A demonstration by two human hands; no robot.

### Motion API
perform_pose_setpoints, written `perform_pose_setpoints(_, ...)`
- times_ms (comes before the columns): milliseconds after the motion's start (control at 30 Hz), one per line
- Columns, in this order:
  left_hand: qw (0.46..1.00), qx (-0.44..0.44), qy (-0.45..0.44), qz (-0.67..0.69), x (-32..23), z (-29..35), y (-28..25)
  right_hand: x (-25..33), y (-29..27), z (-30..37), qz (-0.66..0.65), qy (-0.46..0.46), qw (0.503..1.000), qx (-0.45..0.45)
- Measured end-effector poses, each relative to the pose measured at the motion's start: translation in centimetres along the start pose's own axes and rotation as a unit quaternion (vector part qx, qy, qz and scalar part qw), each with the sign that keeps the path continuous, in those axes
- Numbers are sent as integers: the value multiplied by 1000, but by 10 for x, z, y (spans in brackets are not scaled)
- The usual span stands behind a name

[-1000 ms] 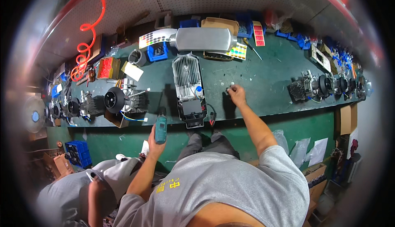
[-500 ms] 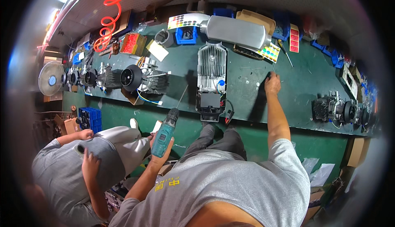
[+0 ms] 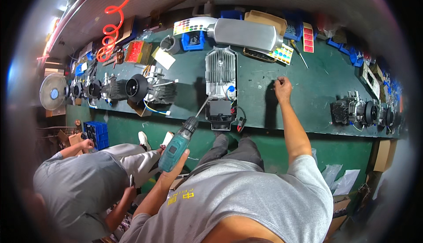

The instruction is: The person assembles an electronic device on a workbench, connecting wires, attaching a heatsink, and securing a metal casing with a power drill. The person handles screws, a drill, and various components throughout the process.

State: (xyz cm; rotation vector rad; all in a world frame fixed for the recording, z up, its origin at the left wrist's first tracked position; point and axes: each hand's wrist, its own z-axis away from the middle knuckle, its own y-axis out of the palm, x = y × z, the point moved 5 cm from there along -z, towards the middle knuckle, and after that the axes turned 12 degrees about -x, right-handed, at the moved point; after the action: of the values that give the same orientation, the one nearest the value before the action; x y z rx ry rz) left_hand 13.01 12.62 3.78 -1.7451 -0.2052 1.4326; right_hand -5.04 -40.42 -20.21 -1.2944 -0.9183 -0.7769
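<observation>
My left hand is closed round the handle of a teal and black cordless drill. Its long thin bit slants up and right, with the tip by the left side of a finned metal housing lying on the bench. At the near end of that housing sit a black block and a round black fan part. Over the bench to the housing's right is my right hand, its fingers drawn together; whatever they may hold is too small to make out.
Several finned motor units with black fans line the left of the bench; more stand at right. Behind lie a silver canister, blue bins, a screwdriver and sticker sheets. A co-worker is bent over at left.
The drill's bit has swung right, up to the housing. My right hand has drawn back a little toward me from near the small rods. The co-worker's hands have shifted.
</observation>
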Motion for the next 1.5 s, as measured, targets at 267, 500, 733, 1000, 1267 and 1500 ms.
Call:
perform_pose_setpoints(267,991,54,7,126,-24,-24,-7,160,16,170,-348,282,852,272)
perform_pose_setpoints(500,954,126,-88,256,-31,-34,-6,182,17,192,-396,314,804,314)
perform_pose_setpoints(733,954,144,-109,238,-24,-34,-7,188,13,193,-398,303,798,335)
perform_pose_setpoints(1000,885,185,-272,331,-24,-55,-32,193,2,185,-245,180,836,457)
perform_pose_setpoints(1267,955,205,-112,185,-45,-92,-57,188,42,189,-252,144,864,412)
perform_pose_setpoints(1500,967,227,104,49,-112,-130,-53,201,55,194,-11,-228,943,243)
